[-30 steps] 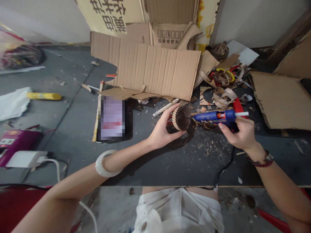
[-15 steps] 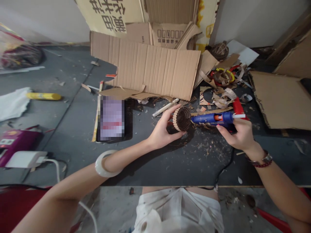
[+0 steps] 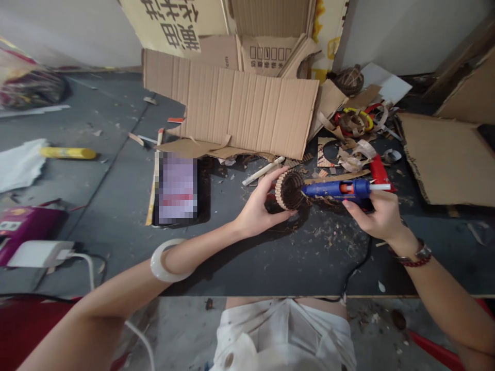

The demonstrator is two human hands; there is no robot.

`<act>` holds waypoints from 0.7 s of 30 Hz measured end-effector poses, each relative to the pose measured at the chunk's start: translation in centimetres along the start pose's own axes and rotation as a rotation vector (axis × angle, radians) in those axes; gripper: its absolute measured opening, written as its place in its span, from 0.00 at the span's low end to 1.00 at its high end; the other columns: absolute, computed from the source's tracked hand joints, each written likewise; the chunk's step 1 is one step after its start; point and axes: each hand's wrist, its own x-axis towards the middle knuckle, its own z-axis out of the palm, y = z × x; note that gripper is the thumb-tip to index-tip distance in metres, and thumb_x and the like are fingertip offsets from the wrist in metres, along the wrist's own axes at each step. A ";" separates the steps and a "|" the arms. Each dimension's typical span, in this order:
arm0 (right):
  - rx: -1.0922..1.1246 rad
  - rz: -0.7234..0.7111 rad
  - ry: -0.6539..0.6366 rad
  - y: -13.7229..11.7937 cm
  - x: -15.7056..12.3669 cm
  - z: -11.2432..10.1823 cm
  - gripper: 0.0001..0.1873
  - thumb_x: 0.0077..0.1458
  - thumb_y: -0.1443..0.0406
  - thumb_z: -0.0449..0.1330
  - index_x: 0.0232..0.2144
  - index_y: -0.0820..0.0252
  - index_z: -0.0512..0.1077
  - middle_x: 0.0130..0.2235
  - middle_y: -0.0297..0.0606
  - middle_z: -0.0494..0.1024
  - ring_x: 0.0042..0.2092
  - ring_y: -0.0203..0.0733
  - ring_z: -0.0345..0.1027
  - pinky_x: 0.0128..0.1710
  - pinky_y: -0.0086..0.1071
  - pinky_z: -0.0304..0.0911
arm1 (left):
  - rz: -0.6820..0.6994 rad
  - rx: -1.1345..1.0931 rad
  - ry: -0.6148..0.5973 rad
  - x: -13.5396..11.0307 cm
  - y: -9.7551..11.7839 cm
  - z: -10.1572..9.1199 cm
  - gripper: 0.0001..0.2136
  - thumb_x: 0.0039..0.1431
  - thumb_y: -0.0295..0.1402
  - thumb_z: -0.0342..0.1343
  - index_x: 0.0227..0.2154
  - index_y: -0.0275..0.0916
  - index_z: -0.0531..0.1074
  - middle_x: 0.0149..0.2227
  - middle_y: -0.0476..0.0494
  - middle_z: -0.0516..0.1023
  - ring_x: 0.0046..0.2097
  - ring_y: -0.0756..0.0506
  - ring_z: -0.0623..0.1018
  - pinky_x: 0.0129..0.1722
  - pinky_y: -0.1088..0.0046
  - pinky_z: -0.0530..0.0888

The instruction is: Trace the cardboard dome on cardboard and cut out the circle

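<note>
Between the thumb and fingers of my left hand (image 3: 260, 208) is a small round cup of corrugated cardboard (image 3: 283, 191), tilted so that its hollow inside faces right. My right hand (image 3: 381, 214) grips a blue hot glue gun (image 3: 332, 189) by its handle, which the fingers mostly hide. A white glue stick (image 3: 381, 187) pokes out of the gun's back end. The nozzle points left and lies at the cup's right rim; whether it touches the cardboard I cannot tell. A black cord (image 3: 358, 268) trails from the gun toward the table edge.
Behind the hands lies a large corrugated cardboard sheet (image 3: 247, 108). Cardboard scraps (image 3: 358, 154) and a yellow-handled tool (image 3: 365, 116) are heaped at the back right. A phone (image 3: 176, 190) rests left of my left hand. Farther left are a yellow tube (image 3: 67, 153) and a white charger (image 3: 40, 253).
My right hand has shifted the glue gun slightly left, bringing its nozzle closer into the cup's opening. My left hand and the cup have stayed almost still.
</note>
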 end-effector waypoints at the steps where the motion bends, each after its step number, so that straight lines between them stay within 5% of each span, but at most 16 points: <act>1: -0.002 -0.008 0.004 0.0 0.0 0.1 0.12 0.56 0.59 0.60 0.40 0.58 0.75 0.31 0.41 0.81 0.30 0.45 0.76 0.30 0.35 0.71 | 0.000 0.001 0.001 0.0 0.0 0.0 0.39 0.50 0.33 0.66 0.63 0.47 0.53 0.66 0.37 0.57 0.65 0.34 0.62 0.60 0.52 0.68; 21: 0.075 -0.004 -0.017 -0.4 0.2 0.1 0.11 0.57 0.61 0.60 0.41 0.59 0.74 0.33 0.40 0.81 0.31 0.43 0.76 0.30 0.33 0.70 | 0.001 0.000 -0.025 0.0 0.1 0.0 0.40 0.49 0.32 0.66 0.63 0.48 0.53 0.65 0.38 0.59 0.63 0.35 0.65 0.60 0.52 0.69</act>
